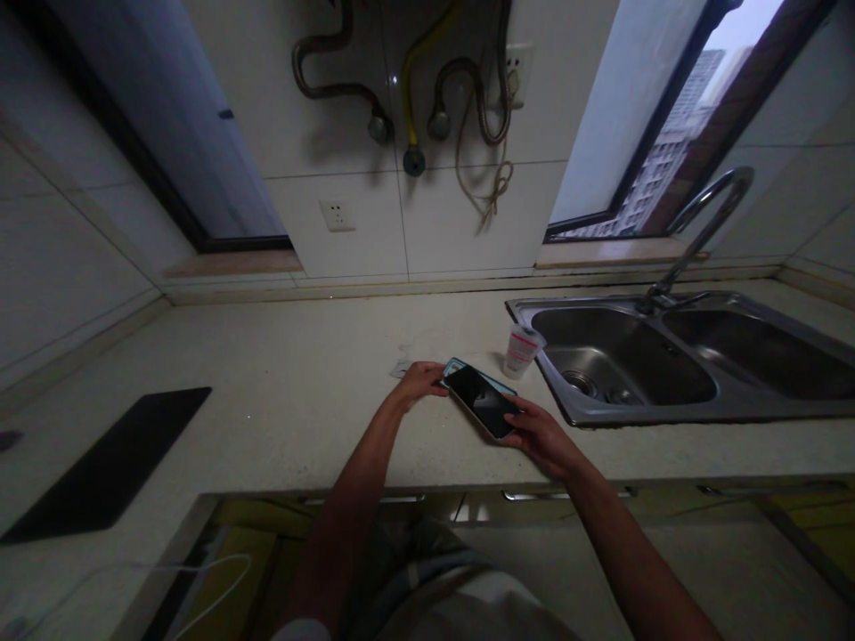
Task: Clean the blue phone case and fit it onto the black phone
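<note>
A smartphone with a dark screen is tilted above the countertop, gripped at its right end by my right hand. Behind and partly under it shows a flat light-blue item, mostly hidden by the phone; its kind I cannot make out. My left hand has its fingers closed at the left end of the two, by the blue item's edge. Just left of that hand a small pale packet lies on the counter. A clear plastic cup with red markings stands beyond the phone.
To the right is a double steel sink with a curved faucet. A black flat panel lies on the counter at left, with a white cable near it. Pipes and outlets are on the wall behind.
</note>
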